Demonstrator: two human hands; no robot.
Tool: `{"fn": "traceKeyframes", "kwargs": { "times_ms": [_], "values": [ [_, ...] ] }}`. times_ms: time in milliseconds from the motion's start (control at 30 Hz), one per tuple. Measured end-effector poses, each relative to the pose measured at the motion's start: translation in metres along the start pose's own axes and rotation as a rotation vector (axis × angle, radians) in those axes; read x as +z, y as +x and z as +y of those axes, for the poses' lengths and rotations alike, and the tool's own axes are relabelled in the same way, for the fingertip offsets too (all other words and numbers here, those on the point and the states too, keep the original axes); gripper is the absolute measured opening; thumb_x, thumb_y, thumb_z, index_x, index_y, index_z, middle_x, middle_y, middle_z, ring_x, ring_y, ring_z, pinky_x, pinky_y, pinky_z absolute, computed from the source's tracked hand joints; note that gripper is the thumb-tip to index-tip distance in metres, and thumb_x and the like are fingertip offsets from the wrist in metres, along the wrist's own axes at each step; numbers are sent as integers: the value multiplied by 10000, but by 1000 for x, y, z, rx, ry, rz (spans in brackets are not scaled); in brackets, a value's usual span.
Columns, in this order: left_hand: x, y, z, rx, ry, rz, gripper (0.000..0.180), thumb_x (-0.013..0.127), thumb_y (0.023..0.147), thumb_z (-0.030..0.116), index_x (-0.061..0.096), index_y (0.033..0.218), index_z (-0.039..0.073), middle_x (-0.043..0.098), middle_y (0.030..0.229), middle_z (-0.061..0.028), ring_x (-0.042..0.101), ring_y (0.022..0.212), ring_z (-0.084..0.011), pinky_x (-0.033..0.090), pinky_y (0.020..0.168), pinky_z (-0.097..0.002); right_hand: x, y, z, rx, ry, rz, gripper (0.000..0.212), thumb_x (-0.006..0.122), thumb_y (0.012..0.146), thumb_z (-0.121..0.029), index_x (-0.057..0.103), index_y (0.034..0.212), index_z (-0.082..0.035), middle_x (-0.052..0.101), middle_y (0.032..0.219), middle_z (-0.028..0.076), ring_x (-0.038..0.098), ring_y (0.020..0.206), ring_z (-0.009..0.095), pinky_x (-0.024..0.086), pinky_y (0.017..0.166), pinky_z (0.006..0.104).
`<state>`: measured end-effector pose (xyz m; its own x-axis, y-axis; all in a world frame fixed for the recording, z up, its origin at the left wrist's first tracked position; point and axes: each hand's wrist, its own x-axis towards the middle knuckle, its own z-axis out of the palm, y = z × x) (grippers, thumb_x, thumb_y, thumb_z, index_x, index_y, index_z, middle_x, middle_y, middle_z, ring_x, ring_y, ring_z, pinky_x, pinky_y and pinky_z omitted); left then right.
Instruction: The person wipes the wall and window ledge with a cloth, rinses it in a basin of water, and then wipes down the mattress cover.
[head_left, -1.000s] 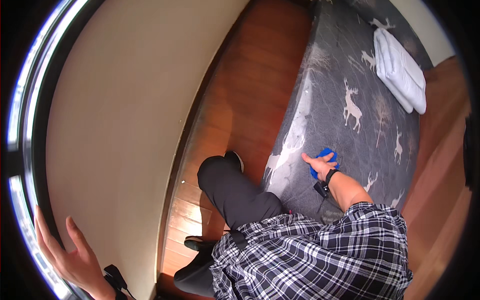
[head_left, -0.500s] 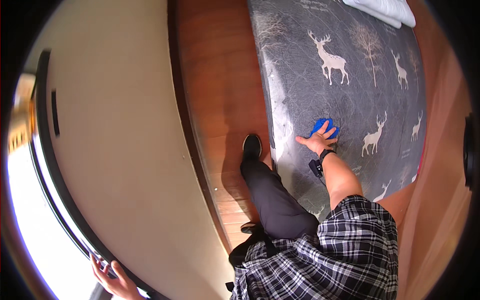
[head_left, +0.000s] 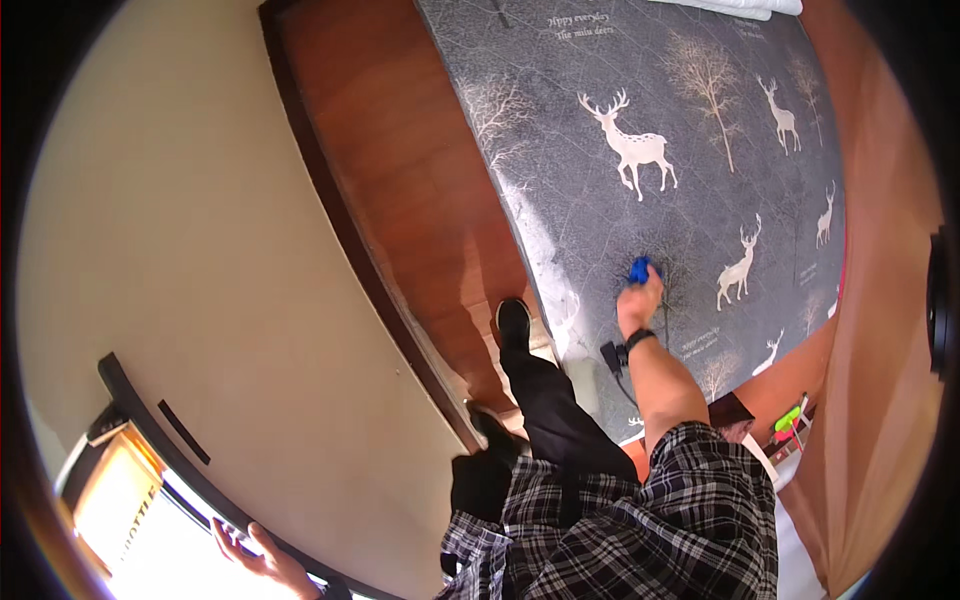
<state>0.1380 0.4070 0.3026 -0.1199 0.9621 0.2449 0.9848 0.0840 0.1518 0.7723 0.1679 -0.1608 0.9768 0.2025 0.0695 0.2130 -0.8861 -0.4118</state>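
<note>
A scrunched blue cloth [head_left: 640, 268] pokes out of the fist of my right hand [head_left: 640, 300], which is over the grey bed sheet [head_left: 560, 150] printed with white deer and trees. Whether the cloth touches the sheet is hard to tell. On that wrist I wear a black band, with a small black device [head_left: 612, 356] beside it. At the lower left, my left hand [head_left: 265, 560] reaches to the dark window frame [head_left: 215, 500], fingers apart and nothing in them. Glare hides whether its fingertips touch the frame.
A pale wall [head_left: 200, 250] rises on the left, with a strip of reddish wood floor [head_left: 400, 140] between it and the bed. White bedding [head_left: 740, 8] lies at the bed's far end. A brownish curtain [head_left: 880, 300] hangs at right, near a bright green item [head_left: 787, 420].
My right hand, spread flat on the cloth before, has closed round it, bunching it up. My view has turned, my legs have shifted, and my left hand stays by the window frame.
</note>
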Motion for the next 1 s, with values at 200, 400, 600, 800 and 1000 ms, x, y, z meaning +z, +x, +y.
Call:
{"fn": "traceKeyframes", "kwargs": {
  "times_ms": [200,400,600,800,1000],
  "values": [
    [13,20,34,121,41,-33,752,622,1079,518,428,1638,53,451,1636,-186,400,1527,-334,298,1262,-549,14,152,-120,-303,135,86,453,608,882,-3,658,1331,36,695,1230,274,625,1191,478,479,1085,532],
    [13,57,34,6,-53,-47,748,603,1082,536,454,1592,10,464,1603,-209,369,1540,-359,367,1228,-571,63,249,-245,-339,128,-88,462,650,931,-66,634,1390,-15,616,1342,270,527,1343,456,417,1171,499],
    [39,95,82,-124,-5,4,745,578,1091,530,442,1561,-33,438,1575,-244,427,1466,-380,415,1169,-595,68,255,-372,317,-184,-602,1350,858,779,-698,84,1745,-159,16,1775,307,38,1631,543,203,1286,674],
    [46,126,66,-3,127,-93,749,571,1094,527,428,1562,-40,423,1570,-254,433,1455,-391,423,1165,-605,82,282,-347,386,-336,-669,1721,886,564,-864,-207,1712,-193,-165,1770,283,-91,1625,553,117,1274,741],
    [11,125,50,90,295,-154,753,564,1097,524,413,1563,-47,408,1565,-263,439,1443,-402,430,1160,-614,91,283,-337,490,-357,-678,1748,925,559,-817,-246,1696,-192,-188,1767,281,-97,1625,549,109,1277,738]
  ]
}}
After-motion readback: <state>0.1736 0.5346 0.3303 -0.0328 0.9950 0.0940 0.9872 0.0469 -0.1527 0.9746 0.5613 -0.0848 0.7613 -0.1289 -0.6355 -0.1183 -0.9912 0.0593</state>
